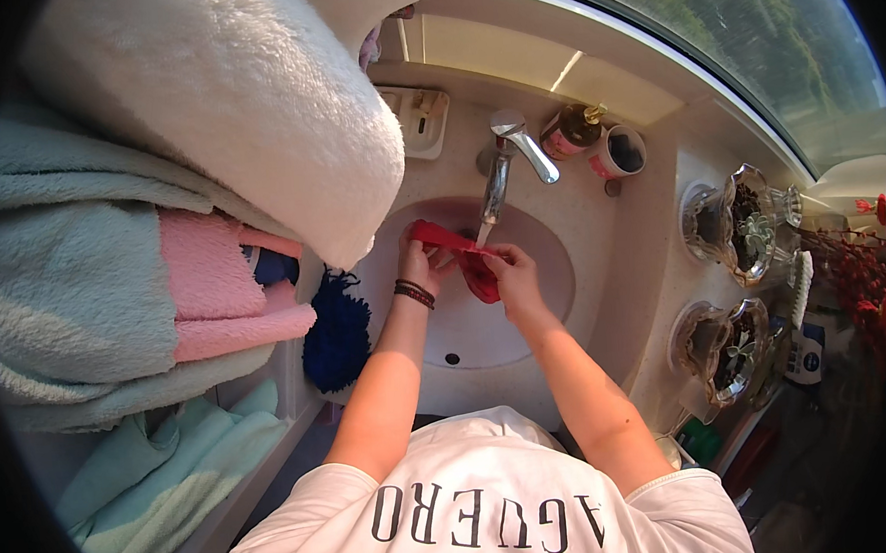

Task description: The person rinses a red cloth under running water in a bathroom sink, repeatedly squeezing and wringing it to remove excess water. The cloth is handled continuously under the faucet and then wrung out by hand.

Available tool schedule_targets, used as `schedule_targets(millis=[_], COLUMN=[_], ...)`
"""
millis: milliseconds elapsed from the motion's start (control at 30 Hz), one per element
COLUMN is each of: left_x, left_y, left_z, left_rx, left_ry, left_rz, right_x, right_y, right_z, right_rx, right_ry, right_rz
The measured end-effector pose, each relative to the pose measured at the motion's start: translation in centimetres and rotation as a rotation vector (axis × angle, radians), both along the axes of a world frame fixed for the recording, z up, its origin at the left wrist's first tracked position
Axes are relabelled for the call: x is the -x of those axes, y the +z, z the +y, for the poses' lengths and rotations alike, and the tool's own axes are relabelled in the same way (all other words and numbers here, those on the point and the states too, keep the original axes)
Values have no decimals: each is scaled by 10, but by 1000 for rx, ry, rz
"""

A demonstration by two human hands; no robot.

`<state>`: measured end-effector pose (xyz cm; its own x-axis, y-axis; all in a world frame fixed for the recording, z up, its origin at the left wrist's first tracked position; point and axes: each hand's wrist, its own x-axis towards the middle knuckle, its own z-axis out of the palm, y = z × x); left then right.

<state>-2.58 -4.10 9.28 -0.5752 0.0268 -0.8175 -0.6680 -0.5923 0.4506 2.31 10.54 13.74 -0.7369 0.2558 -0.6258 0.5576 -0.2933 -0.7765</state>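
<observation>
A piece of red cloth (479, 274) is stretched between my two hands over an oval washbasin (476, 342). My left hand (421, 266), with dark beaded bracelets at the wrist, has the cloth's left end, part of which lies across the fingers. Fingers and thumb of my right hand (517, 276) pinch its right edge. Water runs from the chrome faucet (494, 184) onto the upper edge of the cloth. A fold of it hangs down between the hands into the bowl. What kind of cloth item it is, I cannot tell.
Left of the basin hang a white fluffy towel (284, 119), a grey-green towel (75, 288) and a dark blue shaggy cloth (335, 335). Behind the faucet stand a soap dish (420, 124), a pump bottle (569, 131) and a cup (621, 153). Glass planters (748, 223) line the right ledge.
</observation>
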Motion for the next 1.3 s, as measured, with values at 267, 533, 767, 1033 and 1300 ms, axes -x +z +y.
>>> schedule_targets(millis=[267,533,767,1033,1300], left_x=[-2,-7,-36,-23,-70], left_y=[-19,17,-53,4,6], left_z=[-10,12,-4,14,7], left_rx=[239,580,966,286,-303], left_ry=[-234,-864,-886,-377,-291], left_rz=[374,730,657,297,-43], right_x=[-1,11,20,-1,-22], right_y=[-20,-14,15,-9,-40], right_z=[23,10,1,10,-30], right_rx=[-155,-349,336,683,-717], right_ry=[-178,604,-91,-363,369], right_rz=[119,215,-140,-111,131])
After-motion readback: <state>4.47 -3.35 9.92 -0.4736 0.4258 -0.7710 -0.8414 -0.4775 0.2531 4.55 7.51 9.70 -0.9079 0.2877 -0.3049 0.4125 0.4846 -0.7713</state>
